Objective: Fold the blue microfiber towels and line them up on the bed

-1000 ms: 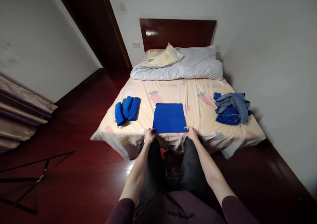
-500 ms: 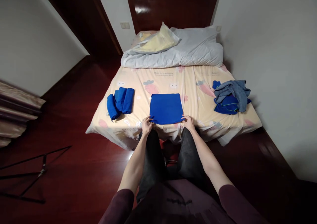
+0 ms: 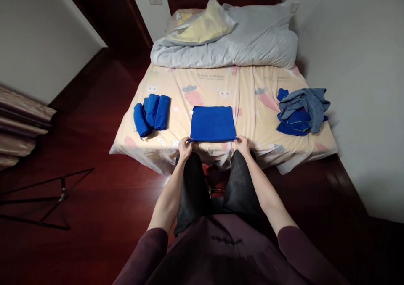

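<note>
A blue towel (image 3: 213, 123), folded to a flat rectangle, lies on the bed close to its front edge. My left hand (image 3: 185, 147) is closed on its near left corner. At the near right corner my right hand (image 3: 242, 145) pinches the cloth in the same way. Between the two hands the near edge is drawn straight and looks slightly turned up. Off to the left are several rolled blue towels (image 3: 152, 112), side by side. A loose heap on the right holds a grey-blue cloth (image 3: 304, 102) over a blue cloth with green trim (image 3: 294, 122).
Carrot-patterned sheeting covers the bed (image 3: 176, 77). A grey quilt (image 3: 261, 37) and a pale yellow pillow (image 3: 206, 24) lie at its head. Black tripod legs (image 3: 44, 199) stand on the red floor at left, near a curtain (image 3: 23, 123).
My view has tipped downward, so the bed sits higher in it. Both hands keep hold of the towel's near corners, and its near edge is now straighter and slightly turned up.
</note>
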`<state>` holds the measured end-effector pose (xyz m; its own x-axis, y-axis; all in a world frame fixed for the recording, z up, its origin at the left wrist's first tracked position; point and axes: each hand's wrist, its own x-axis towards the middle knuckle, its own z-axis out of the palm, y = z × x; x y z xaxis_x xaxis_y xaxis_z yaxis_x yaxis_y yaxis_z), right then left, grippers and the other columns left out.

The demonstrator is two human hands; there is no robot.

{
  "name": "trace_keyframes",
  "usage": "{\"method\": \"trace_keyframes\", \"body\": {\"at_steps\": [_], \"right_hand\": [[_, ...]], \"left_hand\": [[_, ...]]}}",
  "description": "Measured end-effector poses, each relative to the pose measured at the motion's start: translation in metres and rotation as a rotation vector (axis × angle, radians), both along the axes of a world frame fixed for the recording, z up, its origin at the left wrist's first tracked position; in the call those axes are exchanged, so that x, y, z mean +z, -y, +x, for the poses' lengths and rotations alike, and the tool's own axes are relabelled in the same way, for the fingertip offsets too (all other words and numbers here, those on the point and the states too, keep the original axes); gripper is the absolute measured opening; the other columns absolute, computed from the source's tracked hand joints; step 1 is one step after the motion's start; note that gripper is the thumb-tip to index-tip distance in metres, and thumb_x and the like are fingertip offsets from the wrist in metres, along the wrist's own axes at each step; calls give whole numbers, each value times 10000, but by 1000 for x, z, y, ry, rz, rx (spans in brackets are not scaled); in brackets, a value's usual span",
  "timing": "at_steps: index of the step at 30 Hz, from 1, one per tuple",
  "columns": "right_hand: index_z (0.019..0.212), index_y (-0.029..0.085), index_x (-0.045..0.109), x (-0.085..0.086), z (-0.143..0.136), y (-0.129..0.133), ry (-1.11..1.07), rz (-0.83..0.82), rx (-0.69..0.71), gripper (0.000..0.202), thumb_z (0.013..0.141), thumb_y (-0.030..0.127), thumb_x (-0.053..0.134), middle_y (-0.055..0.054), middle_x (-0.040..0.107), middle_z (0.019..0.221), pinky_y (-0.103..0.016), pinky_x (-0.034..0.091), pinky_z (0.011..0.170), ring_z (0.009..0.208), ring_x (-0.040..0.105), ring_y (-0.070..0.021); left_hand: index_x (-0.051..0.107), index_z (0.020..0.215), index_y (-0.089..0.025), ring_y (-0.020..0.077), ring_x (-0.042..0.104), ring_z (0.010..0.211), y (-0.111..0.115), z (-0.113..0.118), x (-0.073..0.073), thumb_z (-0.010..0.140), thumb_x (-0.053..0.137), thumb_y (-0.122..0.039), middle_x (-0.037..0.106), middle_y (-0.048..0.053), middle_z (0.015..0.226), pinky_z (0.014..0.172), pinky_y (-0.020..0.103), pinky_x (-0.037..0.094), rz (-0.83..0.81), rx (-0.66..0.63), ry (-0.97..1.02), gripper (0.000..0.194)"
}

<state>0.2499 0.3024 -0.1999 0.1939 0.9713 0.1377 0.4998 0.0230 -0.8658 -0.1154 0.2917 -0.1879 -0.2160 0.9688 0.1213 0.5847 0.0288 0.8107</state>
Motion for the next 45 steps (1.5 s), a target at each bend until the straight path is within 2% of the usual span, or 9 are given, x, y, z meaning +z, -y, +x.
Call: {"method": "trace_keyframes", "body": {"at_steps": [3, 5, 10, 17, 22, 30, 35, 39, 45], "right_hand": [[957, 190, 780, 4, 1, 5, -100, 59, 94, 228, 803, 202, 613, -109, 779, 1143, -447, 502, 1149, 1135, 724, -263], [971, 183, 774, 7, 2, 7, -168, 55, 143, 258, 796, 185, 585, -107, 784, 1156, -443, 497, 1160, 1147, 730, -253], [981, 182, 731, 9, 3, 5, -219, 8, 123, 222, 814, 232, 594, -113, 791, 1088, -432, 560, 1063, 1094, 740, -258], [998, 187, 683, -5, 4, -2, -137, -18, 51, 254, 860, 394, 631, -110, 752, 973, -406, 584, 944, 974, 732, -267], [1020, 202, 679, -9, 4, -2, -150, -67, 105, 309, 854, 462, 658, -80, 738, 909, -382, 590, 888, 907, 719, -244], [968, 208, 646, -12, 4, -7, -222, -150, 220, 323, 784, 459, 732, -42, 718, 843, -358, 589, 823, 818, 700, -214], [950, 210, 638, -17, 2, -10, -187, -150, 159, 302, 811, 468, 712, -40, 686, 792, -356, 574, 806, 797, 685, -222], [967, 215, 665, -20, 3, -10, -73, -139, 101, 250, 848, 434, 681, -5, 638, 682, -362, 565, 785, 703, 646, -222], [1000, 265, 704, -23, -2, -9, 133, -169, -61, 143, 881, 336, 673, -48, 706, 820, -378, 547, 828, 835, 653, -257]], "left_hand": [[739, 1047, -199, 252, 647, 1275, 3, 3, 5, 825, 588, -128, 730, 102, 1287, 1183, 424, 458, 61, -23, 50, 278], [739, 1024, -198, 246, 674, 1239, 4, 5, 7, 810, 570, -122, 755, 87, 1251, 1170, 423, 470, 67, -53, 83, 283], [737, 1008, -194, 231, 721, 1075, 0, 6, 7, 814, 558, -166, 792, 72, 1110, 1054, 383, 540, 20, -48, 95, 265], [718, 1037, -186, 223, 718, 961, -6, 4, 2, 888, 610, -269, 784, 94, 1054, 914, 343, 566, -32, 34, 123, 201], [711, 1098, -178, 227, 727, 947, -9, -2, -6, 905, 630, -325, 784, 104, 1025, 924, 352, 557, -52, 92, 147, 256], [714, 980, -169, 235, 730, 960, -15, -8, -14, 892, 631, -374, 789, 113, 1013, 929, 346, 556, -48, 56, 169, 238], [683, 970, -194, 215, 700, 824, -15, -7, -13, 930, 590, -375, 761, 73, 864, 844, 323, 541, -93, 70, 86, 208], [666, 959, -200, 216, 690, 798, -15, -3, -14, 951, 571, -382, 745, 64, 827, 821, 319, 530, -101, 96, 60, 205], [659, 935, -211, 224, 700, 789, -17, -1, -17, 946, 592, -391, 744, 69, 811, 807, 327, 534, -116, 121, 51, 193]]}}
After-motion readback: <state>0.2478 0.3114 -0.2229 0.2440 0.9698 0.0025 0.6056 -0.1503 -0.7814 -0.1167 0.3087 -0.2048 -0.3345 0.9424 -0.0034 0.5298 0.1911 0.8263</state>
